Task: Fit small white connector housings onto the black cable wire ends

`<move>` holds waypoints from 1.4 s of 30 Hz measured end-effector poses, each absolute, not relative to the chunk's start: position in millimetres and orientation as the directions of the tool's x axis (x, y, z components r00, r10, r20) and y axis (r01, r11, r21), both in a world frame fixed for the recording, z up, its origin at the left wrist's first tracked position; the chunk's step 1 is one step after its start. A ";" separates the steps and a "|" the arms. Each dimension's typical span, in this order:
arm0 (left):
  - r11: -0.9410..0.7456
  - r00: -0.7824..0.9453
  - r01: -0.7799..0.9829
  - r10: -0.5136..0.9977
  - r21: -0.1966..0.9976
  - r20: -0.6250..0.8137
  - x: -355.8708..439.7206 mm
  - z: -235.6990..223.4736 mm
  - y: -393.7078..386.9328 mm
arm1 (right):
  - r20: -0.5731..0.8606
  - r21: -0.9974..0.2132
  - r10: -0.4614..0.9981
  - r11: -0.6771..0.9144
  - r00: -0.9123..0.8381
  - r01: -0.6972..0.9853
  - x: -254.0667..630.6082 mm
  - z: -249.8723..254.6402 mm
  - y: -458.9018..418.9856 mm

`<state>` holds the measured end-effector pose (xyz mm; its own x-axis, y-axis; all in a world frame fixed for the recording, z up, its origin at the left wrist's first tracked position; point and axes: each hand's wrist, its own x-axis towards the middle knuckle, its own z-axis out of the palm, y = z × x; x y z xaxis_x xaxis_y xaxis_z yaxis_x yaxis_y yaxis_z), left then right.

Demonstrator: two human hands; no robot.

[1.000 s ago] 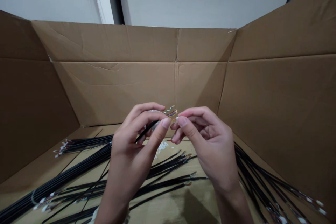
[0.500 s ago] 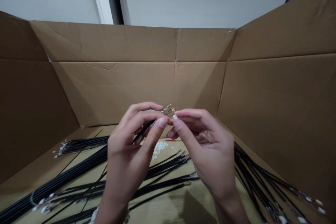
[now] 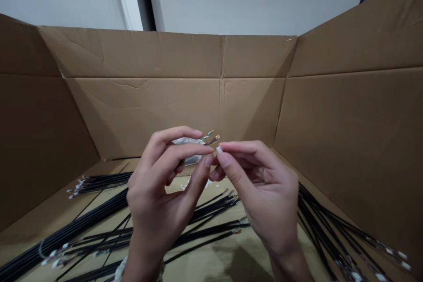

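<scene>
In front of me, my left hand [image 3: 165, 185] pinches a thin orange wire between thumb and forefinger. It belongs to a cable end whose other loose wires [image 3: 211, 139], green-white, purple and yellow with bare metal tips, stick out past the fingers. The cable's jacket is hidden by the hand. My right hand [image 3: 261, 180] closes thumb and forefinger on a small white connector housing [image 3: 219, 150]. Connector and orange wire meet between both hands' fingertips; how far the wire goes in cannot be seen.
Black cables [image 3: 211, 209] with stripped ends lie below my hands. A thick black bundle [image 3: 82, 224] is at left, and cables with white connectors [image 3: 330, 224] at right. Clear plastic [image 3: 193, 158] and loose white pieces [image 3: 208, 183] lie behind. Cardboard walls [image 3: 142, 101] surround everything.
My left hand has shifted slightly left, its fingers straighter. The black cable seen under them is now hidden, and more clear plastic shows. My right hand and the connector have barely moved.
</scene>
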<state>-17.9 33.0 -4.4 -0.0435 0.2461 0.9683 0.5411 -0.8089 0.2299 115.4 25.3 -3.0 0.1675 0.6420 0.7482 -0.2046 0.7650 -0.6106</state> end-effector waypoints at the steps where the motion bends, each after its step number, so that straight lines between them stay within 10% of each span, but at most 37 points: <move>1: -0.807 -0.042 0.548 0.237 0.221 0.971 -18.0 -4.3 32.8 | 0.750 -0.610 0.640 0.767 0.165 -0.199 115.6 -3.4 25.4; 42: -0.822 -0.036 0.540 0.192 0.180 0.981 -17.0 -4.7 33.5 | 0.748 -0.604 0.643 0.763 0.164 -0.230 116.2 -1.4 22.4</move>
<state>-17.0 33.5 -4.7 -0.0358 0.1919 0.9808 0.5404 -0.8218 0.1805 116.2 22.4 -1.4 0.1639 0.6426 0.7485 -0.2302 0.7627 -0.6044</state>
